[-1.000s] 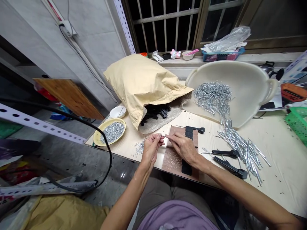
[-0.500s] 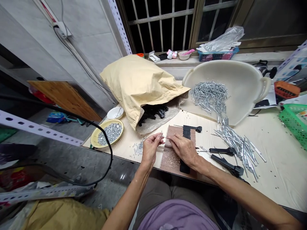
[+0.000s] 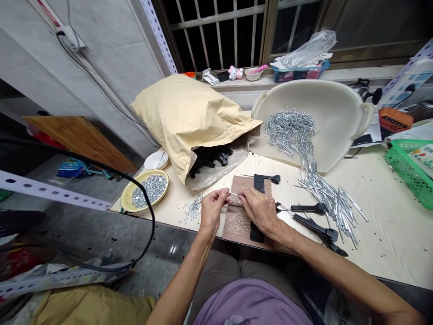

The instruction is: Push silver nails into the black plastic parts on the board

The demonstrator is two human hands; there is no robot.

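Between my hands runs a thin metal rod (image 3: 234,194). The fingertips of my left hand (image 3: 212,211) pinch its left end; whether a tiny part sits there too is too small to tell. My right hand (image 3: 260,208) is closed on the other end, over a brown board (image 3: 237,225) strewn with pale specks. Black plastic blocks (image 3: 257,232) line that board, partly hidden by my right hand. A black plastic piece with a rod (image 3: 275,179) lies at its far end. Small shiny parts (image 3: 192,208) are scattered left of my left hand.
Right of the board lie black pieces (image 3: 308,208) and a heap of metal rods (image 3: 333,210), trailing from a large white basin (image 3: 338,104). A yellow sack (image 3: 182,113) holds black pieces. A yellow dish (image 3: 126,198), white bowl (image 3: 149,161) and green basket (image 3: 406,176) stand around.
The whole view has shifted slightly as the head moved. My right hand has drawn back a little from my left, and more of the rod shows between them.
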